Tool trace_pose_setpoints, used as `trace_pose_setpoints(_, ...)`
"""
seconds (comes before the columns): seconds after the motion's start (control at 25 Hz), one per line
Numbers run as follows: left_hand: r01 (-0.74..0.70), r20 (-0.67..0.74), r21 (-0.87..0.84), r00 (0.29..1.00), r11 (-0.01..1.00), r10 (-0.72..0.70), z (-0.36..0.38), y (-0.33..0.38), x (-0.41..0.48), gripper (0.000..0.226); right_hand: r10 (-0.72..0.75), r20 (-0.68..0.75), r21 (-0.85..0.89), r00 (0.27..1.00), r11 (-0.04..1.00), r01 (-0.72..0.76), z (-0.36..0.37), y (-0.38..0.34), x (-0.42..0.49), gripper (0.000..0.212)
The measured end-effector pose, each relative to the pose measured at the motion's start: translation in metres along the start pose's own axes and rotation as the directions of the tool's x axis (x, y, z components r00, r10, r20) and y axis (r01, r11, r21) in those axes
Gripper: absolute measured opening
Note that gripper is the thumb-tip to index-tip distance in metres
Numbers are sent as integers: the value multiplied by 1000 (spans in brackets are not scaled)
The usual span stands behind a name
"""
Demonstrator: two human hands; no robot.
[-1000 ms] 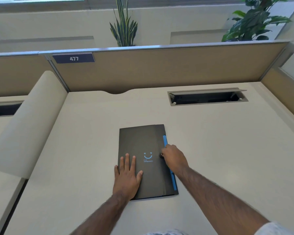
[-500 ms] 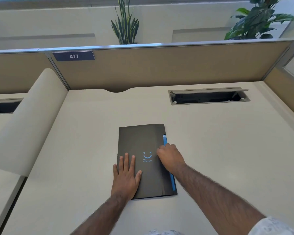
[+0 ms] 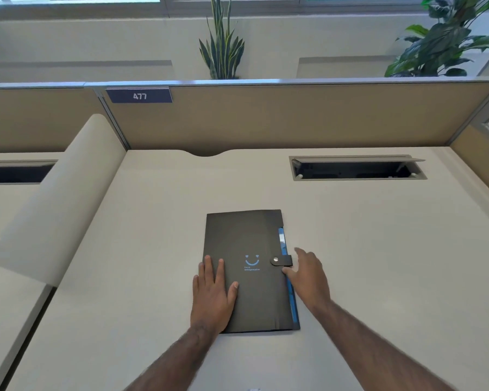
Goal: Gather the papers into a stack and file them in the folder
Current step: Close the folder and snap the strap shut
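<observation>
The black folder [image 3: 249,269] lies shut on the table [image 3: 378,249], snap strap [image 3: 281,261] closed. The left hand [image 3: 213,294] rests flat on its cover, holding nothing. The right hand [image 3: 308,275], open, sits beside the strap. Press gently so it stays shut.

A cream desk [image 3: 378,249] carries an open cable hatch [image 3: 357,170] near its far right corner. A tan partition [image 3: 294,117] runs along its far edge, bearing a blue plate [image 3: 139,95] marked 477. Two plants [image 3: 223,49] [image 3: 446,43] rise behind the partition.
</observation>
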State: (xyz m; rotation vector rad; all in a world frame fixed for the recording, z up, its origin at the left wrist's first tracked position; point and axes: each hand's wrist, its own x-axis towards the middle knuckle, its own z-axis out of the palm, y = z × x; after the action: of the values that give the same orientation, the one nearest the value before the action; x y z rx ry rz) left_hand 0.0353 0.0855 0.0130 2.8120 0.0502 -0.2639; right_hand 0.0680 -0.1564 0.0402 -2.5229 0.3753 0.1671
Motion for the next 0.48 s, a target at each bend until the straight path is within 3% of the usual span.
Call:
trace_pose_setpoints(0.12, 160, -117, -77, 979, 984, -169, -9, 7, -3, 68, 159, 60, 178, 985, 970, -168, 4, 6, -14, 67)
trace_pose_setpoints(0.28, 236, -131, -265, 952, 935, -277, -27, 10, 8, 60, 215, 126, 338, 969, 908, -245, 9, 0, -22, 53)
trace_pose_setpoints(0.4, 328, -53, -594, 895, 735, -442, -42, 9, 26, 56, 254, 156, 493, 954, 817, -298, 9, 1, -22, 50)
trace_pose_setpoints(0.48, 309, -24, -716, 885, 626, -465, -51, 11, 34, 51, 242, 176, 567, 954, 767, -300, 7, 1, -20, 52)
